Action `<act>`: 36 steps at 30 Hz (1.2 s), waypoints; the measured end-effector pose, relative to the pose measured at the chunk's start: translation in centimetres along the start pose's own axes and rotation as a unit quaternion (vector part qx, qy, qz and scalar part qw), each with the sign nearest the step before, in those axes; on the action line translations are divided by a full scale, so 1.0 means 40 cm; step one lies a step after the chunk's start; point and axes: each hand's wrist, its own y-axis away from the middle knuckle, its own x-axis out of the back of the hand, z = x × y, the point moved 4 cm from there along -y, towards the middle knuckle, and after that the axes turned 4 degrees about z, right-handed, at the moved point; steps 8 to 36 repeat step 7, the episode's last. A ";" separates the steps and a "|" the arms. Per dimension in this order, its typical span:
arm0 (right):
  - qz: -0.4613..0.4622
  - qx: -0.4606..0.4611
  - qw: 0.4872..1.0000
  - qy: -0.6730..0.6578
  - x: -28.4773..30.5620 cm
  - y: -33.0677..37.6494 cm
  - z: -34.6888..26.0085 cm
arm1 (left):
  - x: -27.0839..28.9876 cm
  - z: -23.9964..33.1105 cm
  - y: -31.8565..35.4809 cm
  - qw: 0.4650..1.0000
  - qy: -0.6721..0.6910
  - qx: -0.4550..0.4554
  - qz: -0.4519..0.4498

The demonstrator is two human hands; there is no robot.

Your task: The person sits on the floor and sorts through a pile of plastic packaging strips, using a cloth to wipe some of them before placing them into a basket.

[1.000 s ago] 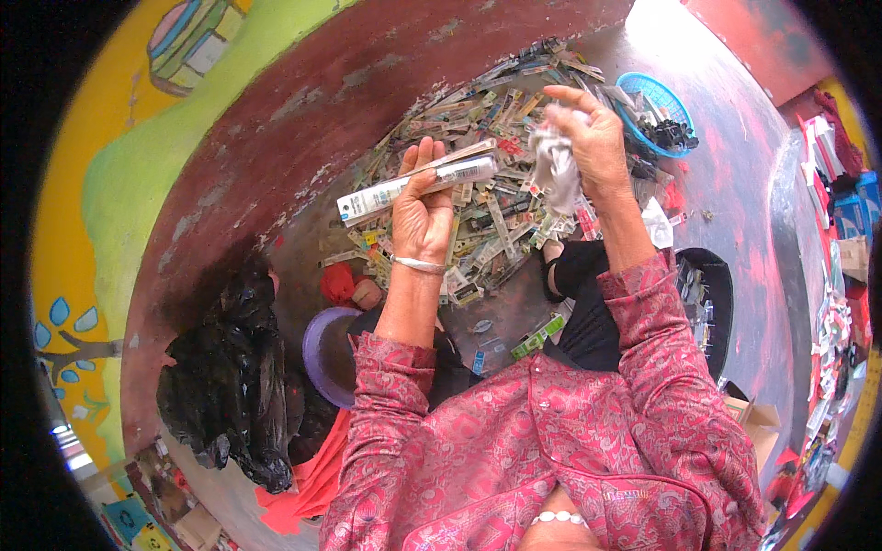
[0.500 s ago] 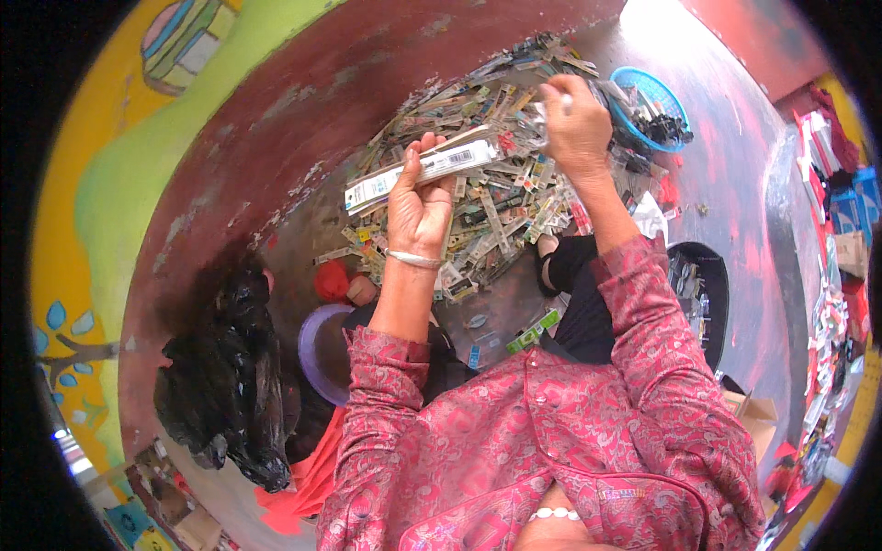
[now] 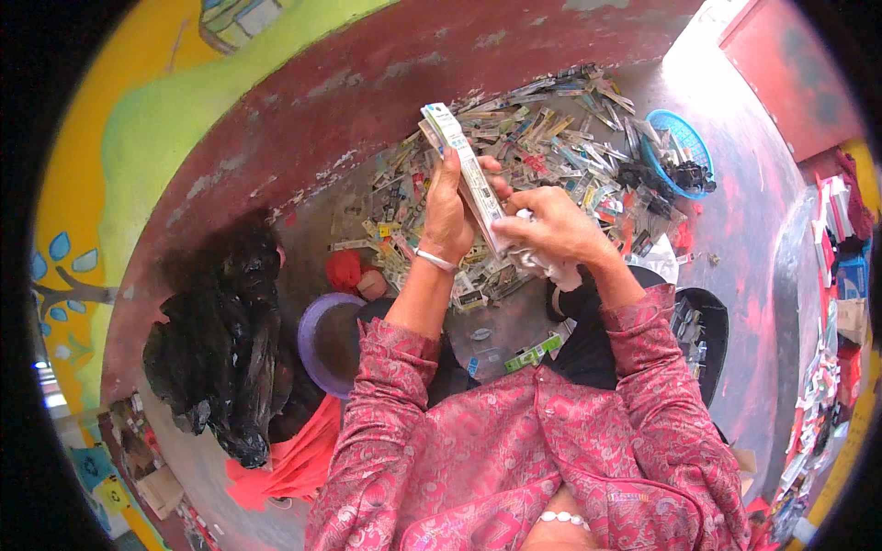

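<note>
My left hand [image 3: 447,213] holds a long flat white packet [image 3: 465,167], tilted nearly upright, above a heap of small flattened packets [image 3: 537,147] on the floor. My right hand [image 3: 551,225] is closed around a crumpled white cloth [image 3: 547,266] and presses it against the packet's lower end. Both sleeves are pink and patterned, and a silver bangle sits on the left wrist.
A blue plastic basket [image 3: 675,138] with dark pieces stands at the far right of the heap. A purple bowl [image 3: 323,340] and a black plastic bag [image 3: 225,331] lie to my left, beside a red cloth [image 3: 289,464]. A dark red wall base [image 3: 303,119] curves behind.
The left hand turned the white packet from lying flat to nearly upright. The right hand came back from the heap toward the packet and now presses the white cloth against it.
</note>
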 end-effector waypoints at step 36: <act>0.338 0.138 0.929 -0.059 0.070 0.023 -0.032 | -0.002 -0.057 -0.022 0.992 0.021 0.126 -0.025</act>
